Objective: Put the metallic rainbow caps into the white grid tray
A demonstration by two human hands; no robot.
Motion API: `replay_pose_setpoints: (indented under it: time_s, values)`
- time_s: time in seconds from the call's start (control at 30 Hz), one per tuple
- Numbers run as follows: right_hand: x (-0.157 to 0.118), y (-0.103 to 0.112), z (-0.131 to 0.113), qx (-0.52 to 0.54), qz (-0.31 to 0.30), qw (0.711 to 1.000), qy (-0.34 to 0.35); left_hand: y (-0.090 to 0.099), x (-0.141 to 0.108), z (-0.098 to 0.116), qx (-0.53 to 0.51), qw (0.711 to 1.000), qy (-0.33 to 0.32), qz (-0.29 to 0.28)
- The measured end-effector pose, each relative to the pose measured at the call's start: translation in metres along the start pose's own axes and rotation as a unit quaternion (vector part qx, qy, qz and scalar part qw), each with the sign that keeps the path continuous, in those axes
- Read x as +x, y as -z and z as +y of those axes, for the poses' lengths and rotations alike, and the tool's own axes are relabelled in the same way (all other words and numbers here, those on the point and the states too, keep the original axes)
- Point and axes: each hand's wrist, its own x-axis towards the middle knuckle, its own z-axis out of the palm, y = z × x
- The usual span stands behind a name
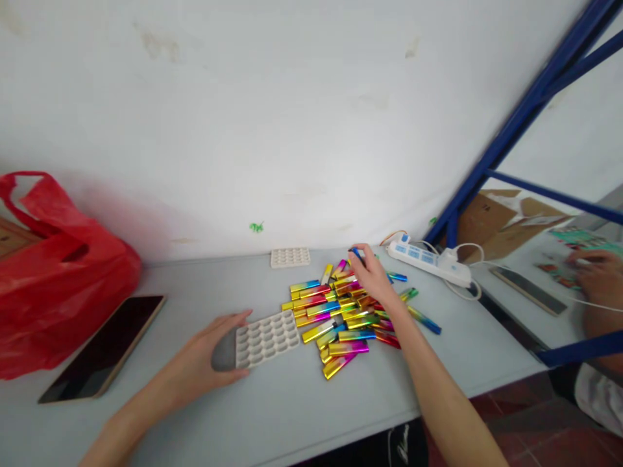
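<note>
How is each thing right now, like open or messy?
Left hand: curved around one end of near tray
Right hand: gripping a blue item
Shiny tubes: loosely heaped
Far tray: by wall
Phone: flat, screen dark
Power strip: plugs inserted
Red bag: bulging
Cardboard box: flaps open

Letters resembling "TA" [485,208] on cardboard box [479,224], illegible white script [403,445] on black cloth [363,451]

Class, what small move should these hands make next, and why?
Probably carry the slim dark-blue piece in the right hand toward the pale, rectangular, hollowed tray by the left hand: the piece is already grasped, and the left hand flanks one end of that tray, whose hollowed side is uppermost.
</note>
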Motion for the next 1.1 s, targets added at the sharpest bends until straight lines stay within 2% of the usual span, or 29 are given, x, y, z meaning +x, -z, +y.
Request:
replay_pose_setpoints:
  time_s: [0.1,0.17,0.4,0.5,0.73,0.9,1.1]
  values:
    - [-0.019,-0.006,-0.013,-0.114,-0.035,0.992,0.039,-0.001,0.013,0.002,0.003,1.0,-0.014,-0.009]
    - [-0.026,-0.012,-0.024,-0.148,-0.05,0.986,0.051,-0.003,0.02,0.004,0.014,0.999,-0.027,-0.009]
    - [-0.036,-0.033,-0.048,-0.149,-0.078,0.982,0.086,-0.013,0.05,0.015,0.059,0.995,-0.076,-0.008]
    - [-0.038,-0.037,-0.048,-0.165,-0.084,0.978,0.093,-0.017,0.061,0.02,0.068,0.994,-0.083,-0.007]
    - [-0.035,-0.039,-0.04,-0.187,-0.038,0.981,0.034,-0.016,0.069,0.035,0.047,0.996,-0.078,-0.025]
    - [-0.034,-0.039,-0.033,-0.193,-0.001,0.981,0.032,-0.023,0.07,0.039,0.028,0.997,-0.076,-0.001]
    - [-0.038,-0.042,-0.033,-0.19,0.008,0.982,0.021,-0.024,0.062,0.042,0.032,0.996,-0.084,0.018]
